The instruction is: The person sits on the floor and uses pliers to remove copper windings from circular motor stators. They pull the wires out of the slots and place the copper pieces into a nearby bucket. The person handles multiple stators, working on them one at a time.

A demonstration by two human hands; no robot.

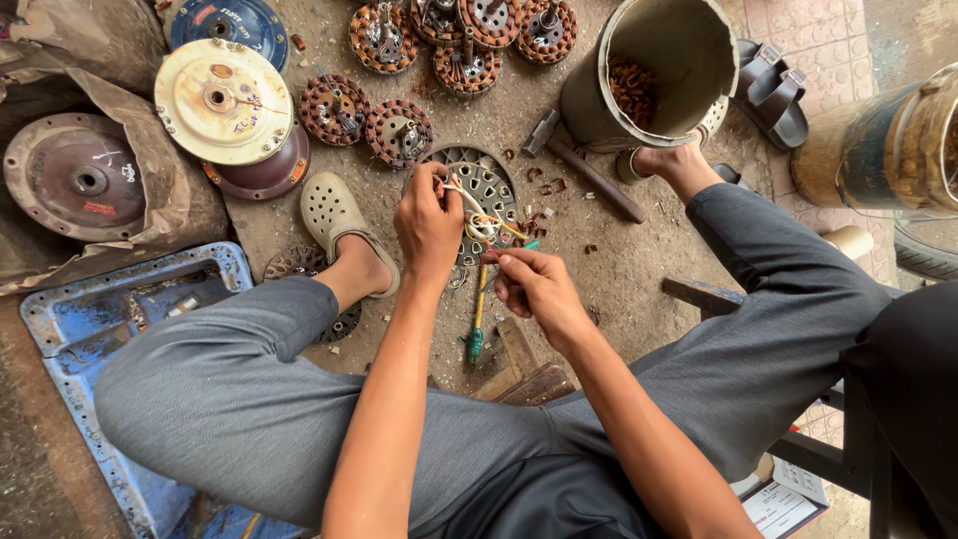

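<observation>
Mid-frame, the left hand (429, 222) pinches the wires (477, 222) of a stator (486, 183) on the floor; the right hand (534, 284) grips a tool against them. Stripped stators (399, 132) lie at top, so this one looks part-done.

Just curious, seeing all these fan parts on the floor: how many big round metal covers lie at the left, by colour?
Blue round metal cover: 1
Cream round metal cover: 1
Maroon round metal cover, under the cream one: 1
Dusty reddish-brown round metal cover: 1
Total: 4
</observation>
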